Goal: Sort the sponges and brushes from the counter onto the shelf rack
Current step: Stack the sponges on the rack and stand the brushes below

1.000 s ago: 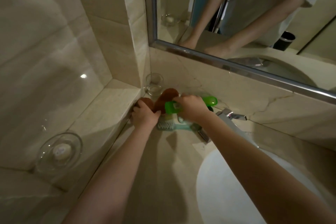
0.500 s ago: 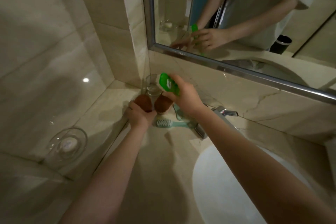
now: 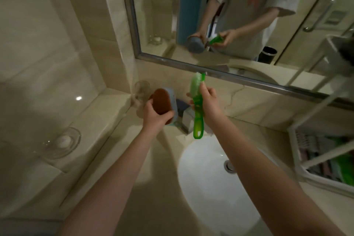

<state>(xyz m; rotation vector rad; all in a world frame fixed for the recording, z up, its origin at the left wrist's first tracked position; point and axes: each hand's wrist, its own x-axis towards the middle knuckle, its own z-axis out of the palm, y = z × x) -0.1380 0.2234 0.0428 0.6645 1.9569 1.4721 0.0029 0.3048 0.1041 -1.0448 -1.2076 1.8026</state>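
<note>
My left hand (image 3: 156, 117) grips an oval sponge (image 3: 162, 102) with a brown face and a pale blue back, lifted above the counter near the back wall. My right hand (image 3: 207, 104) holds a translucent green brush (image 3: 197, 105) upright, with its bristles at the top and its looped handle hanging down over the basin's far edge. The white shelf rack (image 3: 314, 159) stands at the right edge of the view, and green and pastel items lie on its lower level.
A white basin (image 3: 210, 184) with a drain lies below my right arm. The chrome tap (image 3: 186, 120) sits between my hands. A clear glass (image 3: 141, 90) stands in the corner. A glass soap dish (image 3: 64, 142) rests on the left ledge. The mirror (image 3: 239, 15) hangs above.
Both hands have lifted away from the counter corner. The left hand has picked up the brown sponge; the right hand has turned the green brush upright. The view has shifted right, showing the rack.
</note>
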